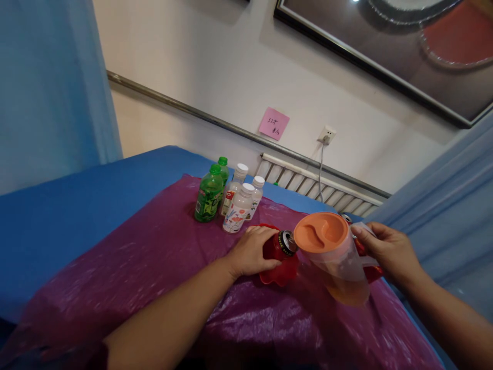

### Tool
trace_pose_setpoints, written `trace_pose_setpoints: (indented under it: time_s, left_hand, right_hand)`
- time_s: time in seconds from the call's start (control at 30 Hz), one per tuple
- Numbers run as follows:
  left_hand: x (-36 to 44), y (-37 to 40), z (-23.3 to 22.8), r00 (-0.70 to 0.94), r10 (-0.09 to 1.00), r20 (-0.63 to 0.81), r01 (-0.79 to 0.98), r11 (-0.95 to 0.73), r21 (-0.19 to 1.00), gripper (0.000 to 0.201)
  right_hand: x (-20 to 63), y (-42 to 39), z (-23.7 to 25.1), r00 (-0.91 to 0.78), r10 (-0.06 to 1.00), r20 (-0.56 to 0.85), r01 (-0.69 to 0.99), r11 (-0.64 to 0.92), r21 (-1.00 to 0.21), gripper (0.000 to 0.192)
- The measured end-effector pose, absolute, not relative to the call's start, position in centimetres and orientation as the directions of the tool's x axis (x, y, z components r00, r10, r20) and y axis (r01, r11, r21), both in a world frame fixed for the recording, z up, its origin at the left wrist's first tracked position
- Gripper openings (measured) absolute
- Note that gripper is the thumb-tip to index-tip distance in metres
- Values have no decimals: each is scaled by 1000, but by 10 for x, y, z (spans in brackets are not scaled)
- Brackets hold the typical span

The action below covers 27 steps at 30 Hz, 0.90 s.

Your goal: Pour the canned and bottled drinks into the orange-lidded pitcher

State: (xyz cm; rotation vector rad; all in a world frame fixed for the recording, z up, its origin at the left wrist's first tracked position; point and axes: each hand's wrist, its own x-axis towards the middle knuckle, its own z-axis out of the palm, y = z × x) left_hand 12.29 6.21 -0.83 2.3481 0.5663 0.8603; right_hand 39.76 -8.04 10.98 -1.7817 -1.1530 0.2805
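My left hand point(254, 251) is wrapped round a red drink can point(274, 248), whose open top leans to the right. Under the can lies a red dish with a wavy rim point(283, 273). By its handle, my right hand point(389, 252) grips a clear plastic pitcher point(342, 275) with an orange lid point(320, 232). Amber liquid shows in the lower part of the pitcher, which is tilted towards the can. The lid's left edge is close to the can's top; I cannot tell whether they touch. Behind the pitcher, more red objects point(374, 273) are mostly hidden.
Green bottles point(210, 195) and several white-capped bottles point(236, 209) stand behind my left hand. A purple plastic sheet point(154, 262) covers part of the blue bed point(96, 198). Along the wall are a radiator point(292, 174), a plugged socket point(327, 134) and a rail point(192, 111). Blue curtains point(54, 87) hang at the sides.
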Motion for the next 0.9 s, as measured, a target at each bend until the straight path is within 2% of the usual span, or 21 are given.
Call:
trace_pose_setpoints:
  time_s: [0.9]
  left_hand:
    - [122,63,-9,712,548,440,168,-741,650,71]
  right_hand:
    - [400,-79,109,549,792,269,570,-119,-813,51]
